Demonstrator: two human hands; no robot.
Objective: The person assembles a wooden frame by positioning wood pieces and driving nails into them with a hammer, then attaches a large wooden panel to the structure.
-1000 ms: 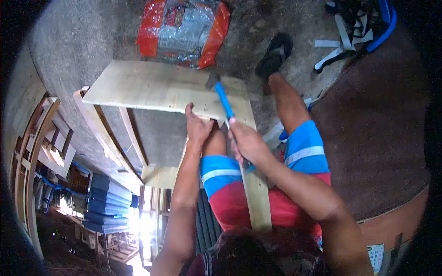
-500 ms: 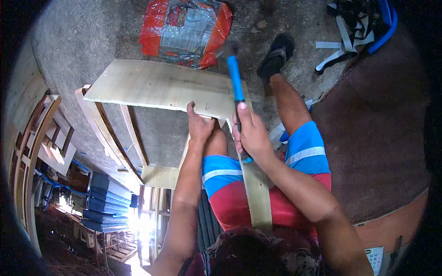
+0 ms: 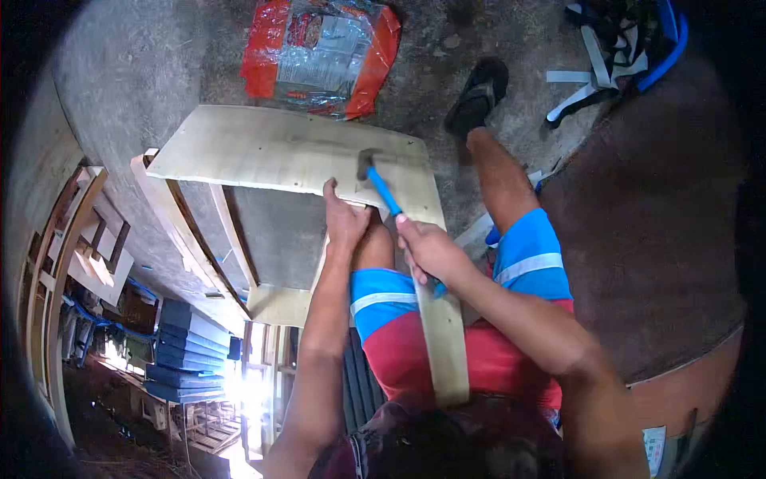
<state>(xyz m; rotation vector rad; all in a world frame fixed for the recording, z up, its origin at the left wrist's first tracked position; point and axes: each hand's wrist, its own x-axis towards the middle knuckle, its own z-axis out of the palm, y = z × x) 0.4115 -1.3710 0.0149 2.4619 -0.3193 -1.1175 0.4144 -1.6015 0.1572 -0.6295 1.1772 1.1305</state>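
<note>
The right hand [image 3: 428, 249] is clenching the blue handle of a hammer with a dark metal head [image 3: 381, 188], its fingers wrapped fully around the near end of the grip so the long handle is giving reach and leverage. The hammer head is sitting down on, or just above, the pale flat wooden board [image 3: 271, 150] at its right part; contact cannot be told for sure.

The left hand [image 3: 345, 217] is pressing against the near edge of that board, just left of the hammer, fingers curled over the edge with the forefinger raised. It looks to be steadying the board against the blows while staying out of the head's path. Whether it is pinching a nail cannot be told.

The board is lying across a light wooden frame of slats [image 3: 203, 239] that is standing on the grey concrete floor [image 3: 120, 72], so its top is giving a level striking surface. A long pale plank [image 3: 440, 335] is running from the board back between the person's legs, apparently held in place by the body. One foot in a dark sandal [image 3: 476, 96] is planted far right of the board for balance. A red and clear plastic sack [image 3: 319, 52] is lying on the floor beyond the board's far edge.
</note>
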